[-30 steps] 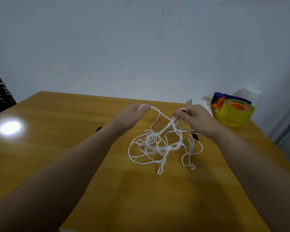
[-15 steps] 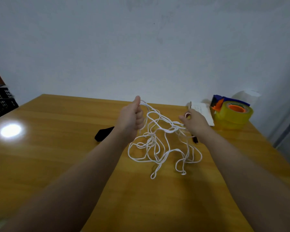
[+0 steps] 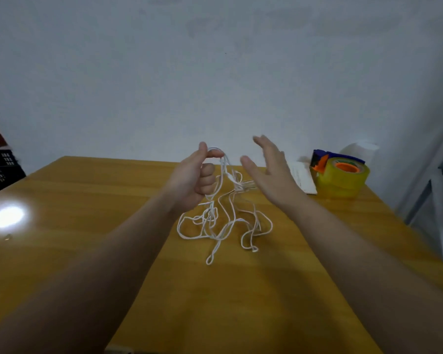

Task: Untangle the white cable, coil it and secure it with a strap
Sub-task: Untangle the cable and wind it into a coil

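Observation:
A thin white cable (image 3: 223,221) lies in a loose tangle of loops on the wooden table (image 3: 87,200), with its upper part lifted. My left hand (image 3: 192,177) is raised above the table and pinches a loop of the cable between thumb and forefinger, with the other fingers curled. My right hand (image 3: 269,172) is lifted beside it with fingers straight and spread, holding nothing; a knotted bunch of strands hangs just left of its palm. The black strap seen earlier is hidden behind my left forearm.
A yellow tape roll in a blue and orange dispenser (image 3: 340,175) stands at the back right, next to a white paper (image 3: 302,177). A black crate (image 3: 0,169) is off the table's left edge. A wall rises just behind the table.
My right hand has let go of the cable and opened, lifting up. My left hand has risen, pulling its loop higher, and now covers the black strap.

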Tool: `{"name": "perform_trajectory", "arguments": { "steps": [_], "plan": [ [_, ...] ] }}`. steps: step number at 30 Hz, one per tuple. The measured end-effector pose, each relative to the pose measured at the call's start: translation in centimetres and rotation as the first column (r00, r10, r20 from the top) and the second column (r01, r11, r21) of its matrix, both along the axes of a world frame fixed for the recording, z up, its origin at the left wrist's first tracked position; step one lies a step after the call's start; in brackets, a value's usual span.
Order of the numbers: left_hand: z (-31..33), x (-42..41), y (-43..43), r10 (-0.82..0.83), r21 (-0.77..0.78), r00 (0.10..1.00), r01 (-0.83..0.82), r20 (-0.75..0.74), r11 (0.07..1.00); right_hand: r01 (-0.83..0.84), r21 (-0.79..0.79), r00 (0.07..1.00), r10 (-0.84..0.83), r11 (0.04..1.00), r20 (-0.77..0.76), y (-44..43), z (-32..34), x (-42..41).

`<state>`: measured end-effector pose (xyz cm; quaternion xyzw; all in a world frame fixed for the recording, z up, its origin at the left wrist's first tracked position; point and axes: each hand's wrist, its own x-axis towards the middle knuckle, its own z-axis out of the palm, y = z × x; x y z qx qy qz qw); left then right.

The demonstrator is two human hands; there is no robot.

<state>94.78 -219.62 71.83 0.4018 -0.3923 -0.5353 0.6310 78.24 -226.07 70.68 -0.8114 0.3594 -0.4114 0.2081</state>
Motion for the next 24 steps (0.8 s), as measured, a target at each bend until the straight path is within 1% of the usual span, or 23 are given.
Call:
{"name": "perform_trajectory", "arguments": {
  "steps": [2, 3, 5, 7, 8, 9, 11, 12, 13, 15, 16, 18, 19, 20, 21, 22, 23, 24],
  "plan": [
    [-0.2, -0.5, 0.5, -0.037, 0.007, 0.999, 0.037, -0.011, 0.999, 0.043, -0.17, 0.969, -0.082, 0.985, -0.232, 0.8, 0.5, 0.8],
    [-0.3, -0.6, 0.8, -0.045, 0.014, 0.999, 0.045, -0.019, 0.999, 0.048, -0.184, 0.94, -0.106, 0.982, -0.323, 1.0, 0.5, 1.0],
    [-0.6, -0.6, 1.5, -0.049, 0.031, 0.998, 0.05, -0.029, 0.998, 0.031, -0.122, 0.914, -0.078, 0.992, -0.398, 1.5, 0.1, 1.1],
    [-0.7, -0.2, 2.1, -0.044, 0.035, 0.998, 0.045, -0.039, 0.998, -0.011, -0.069, 0.911, -0.018, 0.998, -0.413, 1.6, -0.7, 0.8],
    [-0.6, 0.1, 2.4, -0.034, 0.031, 0.998, 0.036, -0.043, 0.999, -0.039, -0.049, 0.916, 0.016, 0.998, -0.4, 1.5, -1.0, 0.6],
    [-0.6, 0.4, 2.7, -0.019, 0.027, 0.999, 0.02, -0.044, 0.999, -0.069, -0.011, 0.935, 0.061, 0.998, -0.348, 1.6, -1.2, 0.3],
    [-0.4, 0.9, 2.9, 0.018, 0.02, 0.999, -0.018, -0.042, 1.0, -0.132, 0.104, 0.981, 0.145, 0.986, -0.132, 1.8, -1.1, -0.2],
    [-0.4, 1.1, 2.9, 0.036, 0.022, 0.999, -0.035, -0.039, 0.999, -0.163, 0.148, 0.986, 0.168, 0.975, -0.024, 2.0, -0.8, -0.5],
    [-0.5, 1.3, 2.9, 0.054, 0.027, 0.998, -0.053, -0.036, 0.998, -0.192, 0.157, 0.981, 0.186, 0.969, 0.054, 2.3, -0.5, -0.6],
    [-0.9, 1.7, 2.6, 0.09, 0.048, 0.995, -0.088, -0.037, 0.995, -0.254, 0.086, 0.96, 0.24, 0.963, 0.142, 3.0, 0.1, -0.7],
    [-1.2, 1.9, 2.3, 0.105, 0.061, 0.993, -0.103, -0.044, 0.993, -0.298, 0.049, 0.943, 0.287, 0.953, 0.168, 3.3, 0.4, -0.7],
    [-1.8, 2.3, 1.9, 0.129, 0.088, 0.99, -0.123, -0.064, 0.989, -0.404, 0.033, 0.903, 0.393, 0.914, 0.172, 3.9, 0.8, -0.8],
    [-2.1, 2.4, 1.6, 0.14, 0.1, 0.988, -0.133, -0.067, 0.986, -0.438, 0.055, 0.893, 0.427, 0.897, 0.144, 4.2, 1.1, -0.7],
    [-2.3, 2.4, 1.4, 0.149, 0.111, 0.987, -0.142, -0.066, 0.984, -0.44, 0.036, 0.898, 0.438, 0.897, 0.047, 4.3, 1.2, -0.7],
    [-2.5, 2.3, 1.3, 0.152, 0.119, 0.986, -0.144, -0.062, 0.982, -0.417, -0.039, 0.903, 0.409, 0.908, -0.132, 4.1, 1.0, -0.7],
    [-2.6, 2.1, 1.1, 0.146, 0.12, 0.987, -0.137, -0.064, 0.983, -0.385, -0.122, 0.88, 0.324, 0.915, -0.346, 3.8, 0.7, -0.7],
    [-2.7, 1.9, 0.9, 0.133, 0.117, 0.988, -0.123, -0.076, 0.985, -0.349, -0.19, 0.823, 0.204, 0.918, -0.53, 3.1, 0.1, -0.7],
    [-2.7, 1.6, 0.6, 0.119, 0.112, 0.988, -0.107, -0.098, 0.988, -0.303, -0.217, 0.766, 0.101, 0.928, -0.635, 2.7, -0.4, -0.7]
  ]
}}
